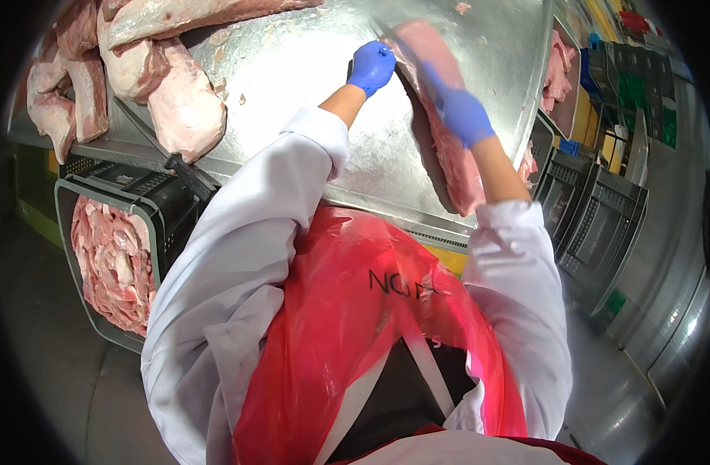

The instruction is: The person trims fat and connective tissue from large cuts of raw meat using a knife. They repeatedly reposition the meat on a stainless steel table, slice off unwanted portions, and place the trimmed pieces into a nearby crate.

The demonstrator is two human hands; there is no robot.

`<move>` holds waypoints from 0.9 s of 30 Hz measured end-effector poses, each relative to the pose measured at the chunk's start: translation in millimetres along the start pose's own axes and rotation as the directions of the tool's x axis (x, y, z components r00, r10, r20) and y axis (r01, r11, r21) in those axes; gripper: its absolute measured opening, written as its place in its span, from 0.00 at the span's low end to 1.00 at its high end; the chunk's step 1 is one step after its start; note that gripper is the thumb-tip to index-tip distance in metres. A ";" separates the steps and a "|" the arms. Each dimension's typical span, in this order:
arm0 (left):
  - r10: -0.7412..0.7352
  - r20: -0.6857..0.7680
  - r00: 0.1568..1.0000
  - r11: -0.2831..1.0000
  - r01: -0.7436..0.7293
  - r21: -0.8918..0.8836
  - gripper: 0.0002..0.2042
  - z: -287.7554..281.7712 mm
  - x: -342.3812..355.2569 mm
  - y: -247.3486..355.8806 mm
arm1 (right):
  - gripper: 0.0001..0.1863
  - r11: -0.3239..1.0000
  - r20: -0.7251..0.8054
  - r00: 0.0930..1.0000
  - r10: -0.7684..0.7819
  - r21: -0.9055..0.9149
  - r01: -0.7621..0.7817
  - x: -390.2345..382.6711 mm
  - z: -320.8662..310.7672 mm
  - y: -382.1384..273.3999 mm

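Observation:
A long strip of pink meat lies on the metal table, running from the far side toward me. At its far left edge, my left hand, in a blue glove, is closed. A dark sliver shows beside this fist and a blurred grey streak beyond it, but what it grips cannot be made out. My right hand, also gloved in blue, is over the strip's right side. Motion smears its fingers, so their pose is unclear.
Large pale meat cuts lie at the table's left, beside a black-handled knife whose handle overhangs the edge. Below stands a dark crate of meat pieces. More meat and stacked crates are at the right.

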State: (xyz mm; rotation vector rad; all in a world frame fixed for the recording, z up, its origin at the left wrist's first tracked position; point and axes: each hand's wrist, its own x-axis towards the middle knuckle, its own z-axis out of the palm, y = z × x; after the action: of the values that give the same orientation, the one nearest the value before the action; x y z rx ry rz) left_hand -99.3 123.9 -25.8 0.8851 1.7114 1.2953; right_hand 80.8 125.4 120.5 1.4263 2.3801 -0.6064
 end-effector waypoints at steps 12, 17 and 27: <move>-0.201 -0.205 0.958 0.979 0.192 -0.066 0.23 8.9 -10.6 -14.2 | 0.40 0.968 -0.258 0.966 0.023 0.248 0.043 -186.6 27.9 82.7; -0.270 0.191 0.944 0.955 0.288 -0.073 0.18 14.8 -39.6 4.0 | 0.41 0.963 -0.390 0.921 -0.011 0.245 0.115 -71.2 19.0 43.9; -0.273 0.112 0.955 0.953 0.284 -0.105 0.22 -6.9 -48.1 23.6 | 0.35 0.986 -0.184 0.979 -0.084 -0.160 0.054 -50.4 59.8 16.3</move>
State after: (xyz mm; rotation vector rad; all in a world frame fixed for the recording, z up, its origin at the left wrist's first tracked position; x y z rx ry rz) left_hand -83.0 84.1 6.9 0.6009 1.5989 1.1328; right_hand 120.9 64.1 88.6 1.3953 2.5698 -0.3049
